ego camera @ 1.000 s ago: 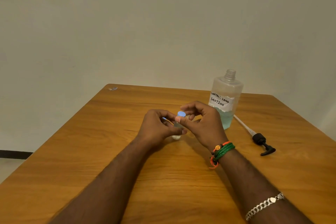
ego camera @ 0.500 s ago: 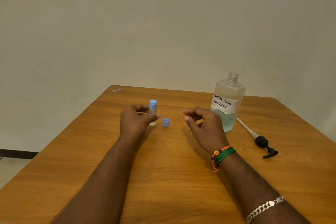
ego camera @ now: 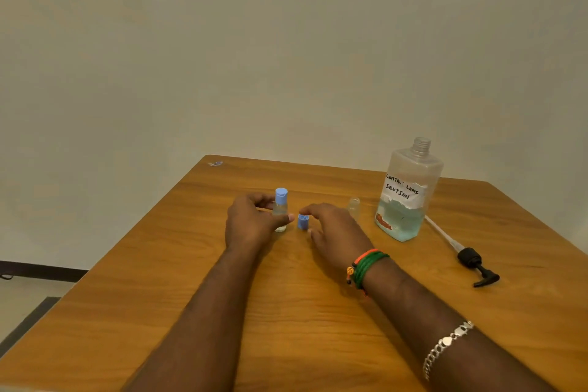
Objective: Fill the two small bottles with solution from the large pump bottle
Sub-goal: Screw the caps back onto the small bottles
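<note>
Left hand (ego camera: pixel 251 226) grips capped bottle (ego camera: pixel 280 210) upright; right hand (ego camera: pixel 334 232) empty, fingers spread, loose cap (ego camera: pixel 303 221) just beyond its fingertips.

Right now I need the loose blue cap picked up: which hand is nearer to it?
Right hand: fingertips hover just over the loose blue cap. Left hand sits beside it, holding the capped small clear bottle.
</note>
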The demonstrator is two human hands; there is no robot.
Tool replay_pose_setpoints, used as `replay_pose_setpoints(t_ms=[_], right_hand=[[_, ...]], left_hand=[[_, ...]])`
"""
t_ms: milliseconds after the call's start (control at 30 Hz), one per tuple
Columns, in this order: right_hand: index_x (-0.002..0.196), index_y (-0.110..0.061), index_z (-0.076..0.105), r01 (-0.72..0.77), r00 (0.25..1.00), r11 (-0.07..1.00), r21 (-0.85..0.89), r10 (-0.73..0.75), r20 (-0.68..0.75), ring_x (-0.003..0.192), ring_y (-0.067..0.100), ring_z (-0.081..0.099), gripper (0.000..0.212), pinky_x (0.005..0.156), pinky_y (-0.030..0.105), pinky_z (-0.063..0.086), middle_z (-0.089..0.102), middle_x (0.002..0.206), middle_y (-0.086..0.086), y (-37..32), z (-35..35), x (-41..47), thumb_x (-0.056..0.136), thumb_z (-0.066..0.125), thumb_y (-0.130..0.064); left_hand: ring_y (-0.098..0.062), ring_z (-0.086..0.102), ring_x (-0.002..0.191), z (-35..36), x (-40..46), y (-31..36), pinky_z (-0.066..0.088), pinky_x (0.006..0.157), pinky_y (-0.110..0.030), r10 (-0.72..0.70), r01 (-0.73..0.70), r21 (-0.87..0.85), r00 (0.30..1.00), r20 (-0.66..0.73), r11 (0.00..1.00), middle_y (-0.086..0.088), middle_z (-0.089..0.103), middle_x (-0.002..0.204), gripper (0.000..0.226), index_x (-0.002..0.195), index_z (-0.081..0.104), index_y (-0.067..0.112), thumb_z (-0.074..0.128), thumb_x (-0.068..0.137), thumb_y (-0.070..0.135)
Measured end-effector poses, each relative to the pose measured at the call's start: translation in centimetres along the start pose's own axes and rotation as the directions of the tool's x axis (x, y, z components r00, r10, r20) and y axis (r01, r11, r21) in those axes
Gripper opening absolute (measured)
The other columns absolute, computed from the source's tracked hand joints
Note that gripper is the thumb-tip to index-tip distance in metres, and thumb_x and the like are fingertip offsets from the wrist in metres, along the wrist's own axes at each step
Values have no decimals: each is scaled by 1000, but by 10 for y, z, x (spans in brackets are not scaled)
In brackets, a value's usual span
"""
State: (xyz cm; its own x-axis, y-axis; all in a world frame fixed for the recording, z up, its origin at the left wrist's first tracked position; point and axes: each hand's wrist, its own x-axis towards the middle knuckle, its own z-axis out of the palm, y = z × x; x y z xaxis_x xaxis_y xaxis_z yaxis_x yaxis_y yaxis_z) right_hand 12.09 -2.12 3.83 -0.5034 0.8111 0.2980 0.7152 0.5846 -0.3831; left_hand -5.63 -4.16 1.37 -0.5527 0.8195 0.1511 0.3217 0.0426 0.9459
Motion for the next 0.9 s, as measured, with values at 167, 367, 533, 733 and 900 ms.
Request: replay_pose_setpoints(t_ms=[167, 367, 533, 733, 900], right_hand=[[131, -27, 57, 31, 995, 995, -95, -21, 95, 118, 25, 56, 47, 93, 34, 48, 59, 130, 1, -8, 20, 20, 92, 54, -1], [115, -27, 68, 36, 999, 987, -155, -41, -29, 104, 20, 60, 26, 84, 29, 49, 61, 109, -2, 2, 15, 8, 93, 63, -13], [87, -26, 69, 163, 854, 977, 140, -69, -516, 70, 6, 63, 11, 62, 18, 51, 65, 82, -12, 10, -33, -21, 86, 76, -34], [86, -26, 66, 71, 716, 851, 521, 320, -621, 74, 4, 70, 17, 60, 19, 59, 70, 86, -15, 39, -52, -19, 82, 82, -27], [92, -20, 64, 111, 710, 821, 559, 328, -623, 84, 8, 73, 15, 67, 13, 56, 69, 92, -14, 51, -40, -15, 86, 78, -18]], left_hand=[[-7, 68, 92, -7, -5, 5, 60, 79, -35, 40, -40, 2, 999, 25, 999, 7, 75, 114, 74, 131, 73, 24, 103, 64, 28], [-16, 58, 119, -11, -22, 22, 54, 77, -32, 327, -303, 141, 923, -203, 943, 6, 57, 139, 89, 149, 57, 37, 97, 70, 35], [-14, 60, 96, 7, -49, 40, 45, 74, -21, 756, -735, 214, 565, -331, 643, 0, 66, 108, 45, 123, 71, 15, 85, 81, 21], [-3, 59, 104, 78, -65, 41, 49, 78, -17, 452, -451, -69, 892, -12, 890, 14, 61, 116, 60, 132, 61, 37, 87, 81, 20], [-22, 48, 141, 110, -43, 37, 48, 113, -38, 257, -270, 147, 961, 104, 952, -1, 54, 152, 84, 157, 46, 21, 87, 85, 34]])
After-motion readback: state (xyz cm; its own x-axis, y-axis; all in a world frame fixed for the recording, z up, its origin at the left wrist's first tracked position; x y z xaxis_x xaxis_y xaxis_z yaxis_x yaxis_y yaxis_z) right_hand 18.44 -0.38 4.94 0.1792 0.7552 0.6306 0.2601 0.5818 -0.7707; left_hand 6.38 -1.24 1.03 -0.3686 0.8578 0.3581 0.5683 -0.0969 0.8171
